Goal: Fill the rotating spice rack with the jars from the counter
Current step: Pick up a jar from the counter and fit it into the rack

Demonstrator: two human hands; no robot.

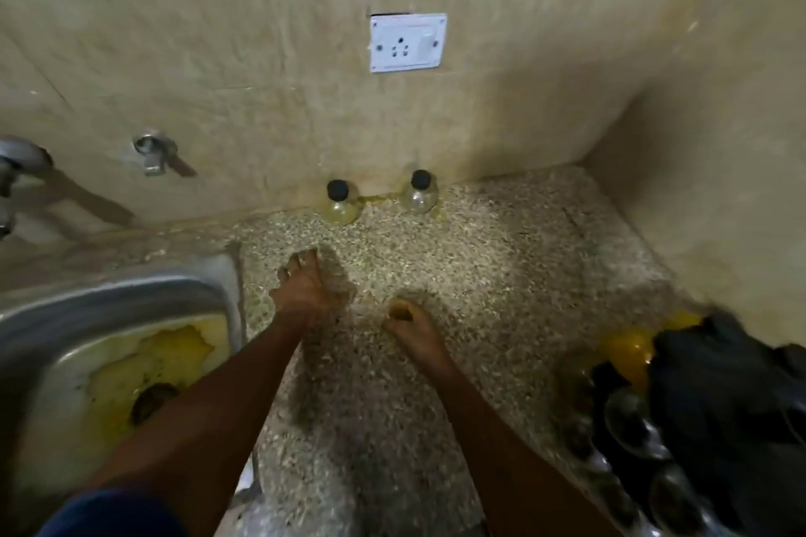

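Fingers of the right hand [408, 329] curl round something small and yellowish, too blurred to name, while the left hand [305, 292] reaches loose-fingered toward two black-capped jars [342, 203] against the wall on the surface [501, 266], probably to collect them for the rack [654, 427].

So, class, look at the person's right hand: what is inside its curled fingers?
The right hand curls round something small and yellowish, which shows only at the top of the fist. The fingers cover the rest, and motion blur hides what it is.
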